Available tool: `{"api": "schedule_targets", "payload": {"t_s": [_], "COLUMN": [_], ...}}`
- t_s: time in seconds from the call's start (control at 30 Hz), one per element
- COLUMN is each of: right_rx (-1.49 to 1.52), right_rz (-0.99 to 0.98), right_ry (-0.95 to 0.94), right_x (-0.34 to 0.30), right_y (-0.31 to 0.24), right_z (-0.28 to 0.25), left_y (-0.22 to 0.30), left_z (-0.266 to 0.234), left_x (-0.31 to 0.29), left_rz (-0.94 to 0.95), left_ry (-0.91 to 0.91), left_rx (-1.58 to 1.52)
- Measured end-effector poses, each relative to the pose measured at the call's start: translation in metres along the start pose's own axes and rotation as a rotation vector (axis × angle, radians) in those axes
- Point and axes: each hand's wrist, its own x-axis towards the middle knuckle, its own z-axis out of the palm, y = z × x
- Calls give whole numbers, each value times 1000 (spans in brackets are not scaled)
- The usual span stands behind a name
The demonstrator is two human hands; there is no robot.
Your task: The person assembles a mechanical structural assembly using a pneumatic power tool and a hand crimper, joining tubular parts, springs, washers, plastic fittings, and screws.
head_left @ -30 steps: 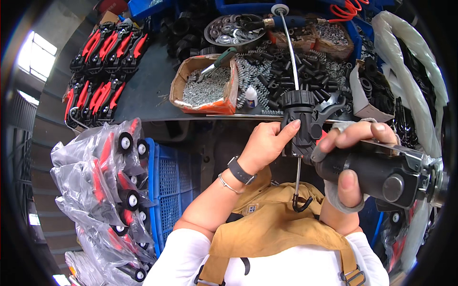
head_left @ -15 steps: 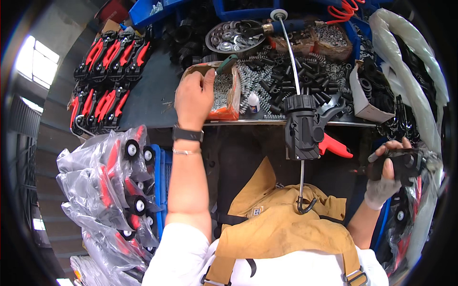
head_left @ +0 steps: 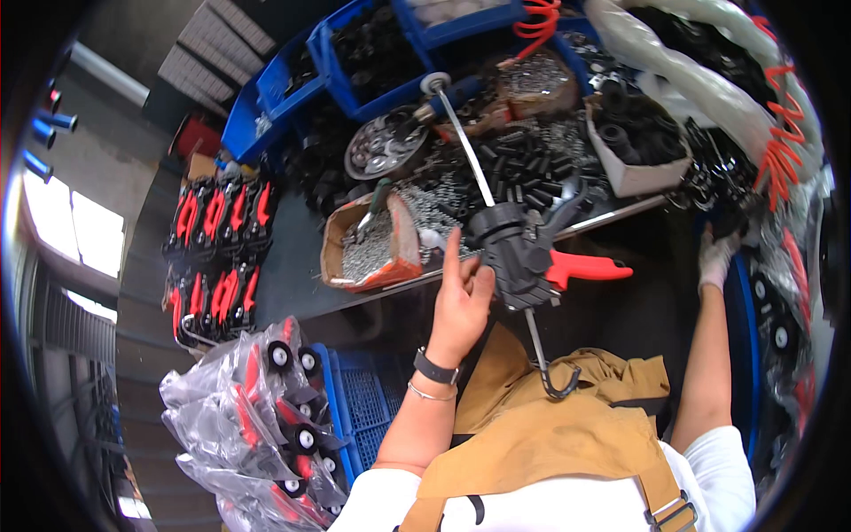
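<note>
A caulking gun's black body with a red handle stands at the bench's front edge. A steel rod runs through it, with a round disc at the far end and a hook near my apron. My left hand is beside the body, index finger stretched up and thumb apart, holding nothing visible; whether it touches the body I cannot tell. My right hand, pale covering on it, reaches to the far right by dark parts and a blue crate. Its fingers are partly hidden and blurred.
A carton of small metal pieces with a green-handled tool sits by the bench edge. Springs and black tubes lie behind. Red-and-black handle assemblies fill the left side. Bagged parts are stacked lower left. A red coiled hose hangs right.
My left hand has left the carton and come right to the caulking gun. My right hand has moved farther away; the dark tool it held is no longer plain. The view has tilted.
</note>
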Motion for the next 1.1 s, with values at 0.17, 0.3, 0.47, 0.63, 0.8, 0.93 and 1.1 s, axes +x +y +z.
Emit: {"api": "schedule_targets", "payload": {"t_s": [0.17, 0.3, 0.47, 0.63, 0.8, 0.93, 1.1], "right_rx": [1231, 907, -102, 98, 319, 333, 295], "right_rz": [408, 13, 1160, 1181, 722, 632, 633], "right_ry": [-579, -256, -517, -1815, -1935, -1983, -1989], "right_x": [26, -71, -306, -440, -445, -429, -448], "right_y": [79, 272, 367, 244, 191, 208, 198], "right_z": [-230, -364, -535, -652, -643, -622, -609], "left_y": [-4, -14, 5, 42, 22, 49, 44], "left_z": [5, -17, -9, 79, 78, 110, 169], "left_x": [32, 42, 55, 0, 42, -4, -70], "left_rz": [10, -65, 196, 436, 961, 1364, 963], "left_ry": [-38, 109, 79, -5, -70, 22, -210], "left_rx": [217, -294, -43, -520, 148, 727, 184]}}
